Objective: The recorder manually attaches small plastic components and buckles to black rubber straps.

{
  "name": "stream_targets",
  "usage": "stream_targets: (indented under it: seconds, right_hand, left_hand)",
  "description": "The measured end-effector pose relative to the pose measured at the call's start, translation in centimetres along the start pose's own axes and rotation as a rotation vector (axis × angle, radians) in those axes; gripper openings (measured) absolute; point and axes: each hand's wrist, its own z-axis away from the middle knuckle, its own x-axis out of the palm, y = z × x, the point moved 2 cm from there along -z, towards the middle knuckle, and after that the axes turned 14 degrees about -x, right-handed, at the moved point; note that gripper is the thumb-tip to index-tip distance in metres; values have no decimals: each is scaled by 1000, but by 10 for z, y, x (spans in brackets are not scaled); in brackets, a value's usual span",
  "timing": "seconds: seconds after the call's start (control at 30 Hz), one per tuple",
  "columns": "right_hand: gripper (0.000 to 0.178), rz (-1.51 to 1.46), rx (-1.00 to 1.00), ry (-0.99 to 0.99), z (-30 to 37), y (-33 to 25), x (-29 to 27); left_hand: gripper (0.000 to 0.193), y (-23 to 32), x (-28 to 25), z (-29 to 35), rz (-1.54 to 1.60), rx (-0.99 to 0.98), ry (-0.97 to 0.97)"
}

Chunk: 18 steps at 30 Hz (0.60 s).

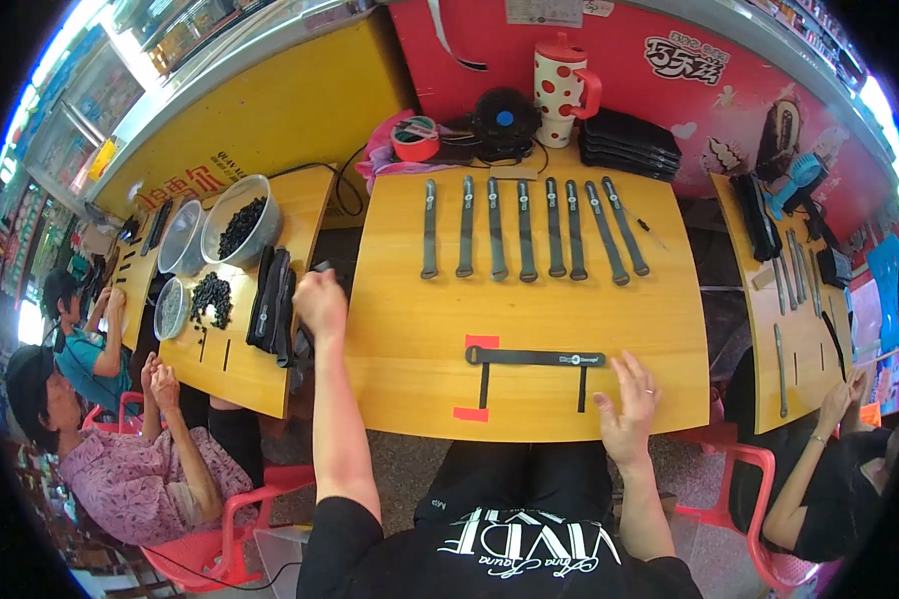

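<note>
My left hand (322, 302) is off the left edge of my yellow table, by the gap to the neighbouring table. Its fingers are curled, with dark material beside them; what they hold is hidden. Palm down, my right hand (629, 404) rests at the near right part of the table, fingers spread and empty. Just left of it lies a black strap (539, 357) with a rounded left end and white print. The strap lies crosswise above two short black lines on the tabletop. Red tape (471, 414) marks the left line, with another red piece under the strap's rounded end.
Several dark straps (496, 230) lie in a row across the far half, with a thin tool (652, 234) beside them. Behind stand a spotted tumbler (559, 90), black pouches (629, 143) and a tape roll (416, 139). Left, co-workers sit near bowls (262, 250) of black parts; another sits right.
</note>
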Motion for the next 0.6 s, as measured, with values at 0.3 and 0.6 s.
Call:
stream_targets:
  seconds: [0.3, 0.6]
  right_hand:
    - [45, -1759, 407, -30, -14, -50, -6]
    - [69, -1607, 488, 338, 26, -1, -17]
  left_hand:
    - [19, 111, -121, 175, 616, 621, -950]
    - [18, 106, -96, 206, 389, 541, -1467]
